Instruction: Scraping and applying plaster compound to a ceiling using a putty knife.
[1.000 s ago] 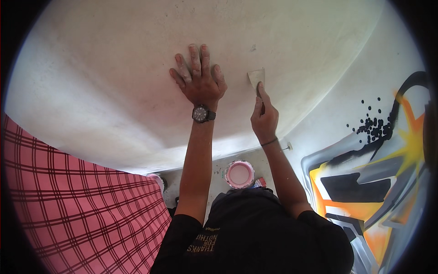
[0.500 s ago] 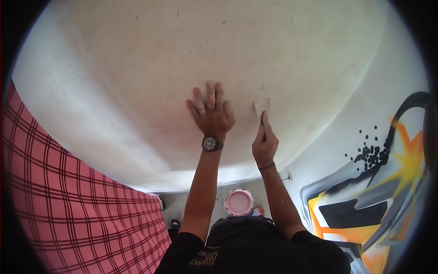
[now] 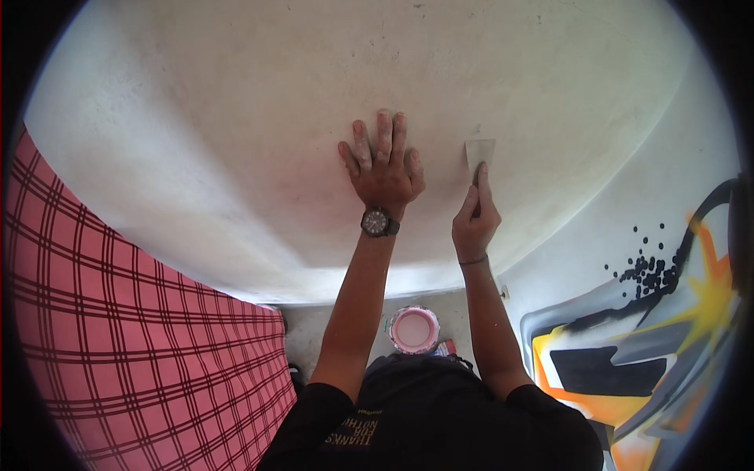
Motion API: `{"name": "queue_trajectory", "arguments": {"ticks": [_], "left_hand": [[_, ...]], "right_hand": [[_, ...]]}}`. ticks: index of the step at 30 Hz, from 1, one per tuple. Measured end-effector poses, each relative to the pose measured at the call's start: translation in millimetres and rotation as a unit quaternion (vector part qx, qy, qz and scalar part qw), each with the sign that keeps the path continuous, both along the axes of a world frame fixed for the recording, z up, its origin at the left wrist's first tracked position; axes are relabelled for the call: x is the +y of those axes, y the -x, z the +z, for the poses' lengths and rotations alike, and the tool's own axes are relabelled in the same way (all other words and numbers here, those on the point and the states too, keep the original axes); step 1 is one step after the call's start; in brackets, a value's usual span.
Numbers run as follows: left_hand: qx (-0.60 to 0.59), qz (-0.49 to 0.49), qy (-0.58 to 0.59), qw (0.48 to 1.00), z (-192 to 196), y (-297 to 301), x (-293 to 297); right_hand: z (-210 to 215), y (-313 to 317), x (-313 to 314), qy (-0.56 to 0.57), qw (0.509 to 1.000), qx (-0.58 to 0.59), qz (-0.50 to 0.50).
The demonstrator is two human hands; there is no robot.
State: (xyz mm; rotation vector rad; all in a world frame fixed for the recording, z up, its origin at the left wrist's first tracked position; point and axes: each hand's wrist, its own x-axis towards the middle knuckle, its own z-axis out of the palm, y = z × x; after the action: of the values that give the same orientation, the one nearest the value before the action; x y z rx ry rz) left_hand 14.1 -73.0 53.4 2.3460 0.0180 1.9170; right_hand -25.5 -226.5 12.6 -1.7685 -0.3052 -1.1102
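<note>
Against the pale plastered wall (image 3: 259, 102) my left hand (image 3: 383, 169) lies flat, fingers spread and dusted with white; a dark watch is on that wrist. To its right, my right hand (image 3: 477, 220) grips a putty knife (image 3: 481, 149) by its dark handle, index finger stretched along it toward the blade. The wide, light-coloured blade points up and appears to meet the wall just below a small dark mark (image 3: 477, 128). A thin dark band circles the right wrist.
A pink-rimmed bucket (image 3: 413, 330) stands on the grey floor (image 3: 314, 326) below, with a small red-and-white item (image 3: 446, 348) beside it. Red plaid cloth (image 3: 141, 314) hangs along the left. The right wall carries a painted mural (image 3: 620, 369) in black, grey, yellow and orange.
Both hands sit higher and farther right in the picture. The putty knife's blade has turned to show more of its width and is closer to the small dark mark.
</note>
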Motion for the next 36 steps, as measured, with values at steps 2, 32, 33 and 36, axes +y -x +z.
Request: {"name": "queue_trajectory", "arguments": {"ticks": [2,32,33,36], "left_hand": [[-0.002,-0.011,0.004,1.0,2.7,-0.9,-1.2],[0.001,-0.015,0.033,0.999,-65.0,1.6,16.2],[-0.005,-0.01,0.027,1.0,-66.4,-0.3,16.5],[-0.007,-0.013,0.025,1.0,-64.4,-3.0,14.1]], "right_hand": [[-30.9,3.8,-4.0,0.032,0.999,0.019,-0.012],[-18.6,5.6,-11.3,0.035,0.998,0.047,0.027],[-34.8,7.4,-12.1,0.028,0.997,0.056,0.042],[-38.9,13.6,-13.2,0.026,0.988,0.143,0.056]]}}
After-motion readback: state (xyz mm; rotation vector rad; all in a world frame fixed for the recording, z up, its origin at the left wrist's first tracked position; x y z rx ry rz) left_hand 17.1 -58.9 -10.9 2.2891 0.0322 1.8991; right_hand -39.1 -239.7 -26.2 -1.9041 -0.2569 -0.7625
